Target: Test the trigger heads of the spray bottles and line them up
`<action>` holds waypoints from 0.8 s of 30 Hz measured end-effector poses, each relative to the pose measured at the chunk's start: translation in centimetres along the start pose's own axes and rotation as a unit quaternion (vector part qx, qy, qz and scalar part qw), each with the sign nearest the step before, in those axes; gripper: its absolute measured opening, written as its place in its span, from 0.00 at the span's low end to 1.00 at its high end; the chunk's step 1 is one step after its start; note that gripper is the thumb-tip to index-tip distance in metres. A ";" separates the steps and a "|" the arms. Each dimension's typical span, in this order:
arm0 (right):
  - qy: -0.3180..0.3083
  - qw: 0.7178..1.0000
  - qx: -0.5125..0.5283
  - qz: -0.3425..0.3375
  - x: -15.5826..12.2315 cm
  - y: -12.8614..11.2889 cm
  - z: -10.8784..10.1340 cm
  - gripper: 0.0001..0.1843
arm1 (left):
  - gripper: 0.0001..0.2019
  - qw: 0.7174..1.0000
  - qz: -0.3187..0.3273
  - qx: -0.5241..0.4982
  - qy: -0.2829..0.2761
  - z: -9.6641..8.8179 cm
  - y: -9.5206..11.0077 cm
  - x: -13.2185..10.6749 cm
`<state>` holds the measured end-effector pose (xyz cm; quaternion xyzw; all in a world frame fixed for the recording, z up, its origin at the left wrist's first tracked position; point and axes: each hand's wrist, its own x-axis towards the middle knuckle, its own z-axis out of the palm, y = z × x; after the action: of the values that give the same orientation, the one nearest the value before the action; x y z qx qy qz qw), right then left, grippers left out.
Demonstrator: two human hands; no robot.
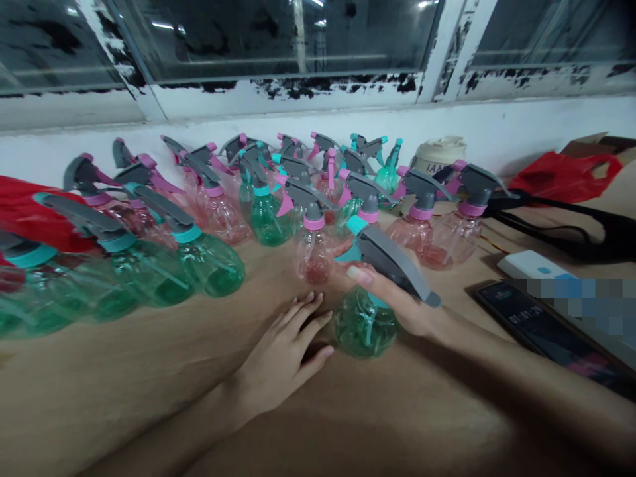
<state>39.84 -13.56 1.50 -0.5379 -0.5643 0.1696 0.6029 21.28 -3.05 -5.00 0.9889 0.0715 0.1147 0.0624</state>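
A green spray bottle [366, 328] with a grey and turquoise trigger head stands in front of me. My right hand [392, 291] is wrapped round its neck, just under the trigger head, with the thumb on the near side; some of the fingers are hidden behind it. Left of that bottle my left hand [285, 351] rests on the table, palm down, fingers stretched out and apart, holding nothing. Just beyond the left fingertips is a pink spray bottle [314, 260] with a grey and pink trigger head.
Several green spray bottles [211, 265] line the left side, and more pink and green ones crowd toward the wall. A phone [527, 324], a white box [534, 265], a black strap [571, 232] and a red bag [551, 177] lie on the right. Windows [278, 40] rise behind.
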 end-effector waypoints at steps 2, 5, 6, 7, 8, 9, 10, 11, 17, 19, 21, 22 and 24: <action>-0.001 1.000 0.008 0.000 0.0 0.0 0.0 0.14 | 0.20 1.000 0.000 -0.001 -0.001 0.0 0.0 0.0; -0.001 1.000 0.010 0.004 0.0 0.0 -0.1 0.15 | 0.20 1.000 0.000 -0.005 0.003 0.1 0.0 0.0; -0.001 1.000 0.010 0.005 0.0 -0.1 -0.1 0.15 | 0.20 1.000 -0.001 -0.005 0.003 0.1 0.0 0.0; -0.003 1.000 0.010 0.006 0.0 -0.1 -0.1 0.15 | 0.20 1.000 -0.002 -0.004 0.002 0.1 0.0 0.0; -0.005 1.000 0.011 0.007 0.0 -0.1 -0.1 0.15 | 0.20 1.000 -0.003 -0.004 0.001 0.1 0.1 0.0; -0.007 1.000 0.014 0.008 0.0 -0.2 -0.1 0.15 | 0.20 1.000 -0.004 -0.003 0.000 0.1 0.1 0.0; -0.008 1.000 0.017 0.009 0.0 -0.1 -0.1 0.15 | 0.20 1.000 -0.004 -0.004 0.000 0.1 0.1 0.0; -0.009 1.000 0.019 0.009 0.0 -0.1 0.0 0.15 | 0.20 1.000 -0.003 -0.005 0.000 0.0 0.1 0.1; -0.012 1.000 0.015 -0.002 0.0 0.6 0.0 0.18 | 0.21 1.000 0.001 -0.012 0.009 0.1 0.1 0.1; -0.019 1.000 0.009 0.002 -0.1 0.8 0.1 0.18 | 0.21 1.000 -0.003 -0.017 0.014 0.1 0.0 0.0; -0.021 1.000 0.011 0.008 -0.1 0.9 0.1 0.18 | 0.23 1.000 -0.008 -0.024 0.015 0.1 0.0 0.0; -0.019 1.000 0.016 0.009 -0.1 0.9 0.0 0.17 | 0.24 0.999 -0.008 -0.028 0.014 0.1 0.0 0.0; -0.012 1.000 0.026 0.009 -0.2 0.7 0.0 0.14 | 0.26 0.999 -0.006 -0.038 0.014 0.1 0.0 0.0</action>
<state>40.09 -13.44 0.80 -0.5252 -0.5618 0.1960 0.6084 21.28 -3.08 -5.14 0.9836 0.0734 0.1311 0.0998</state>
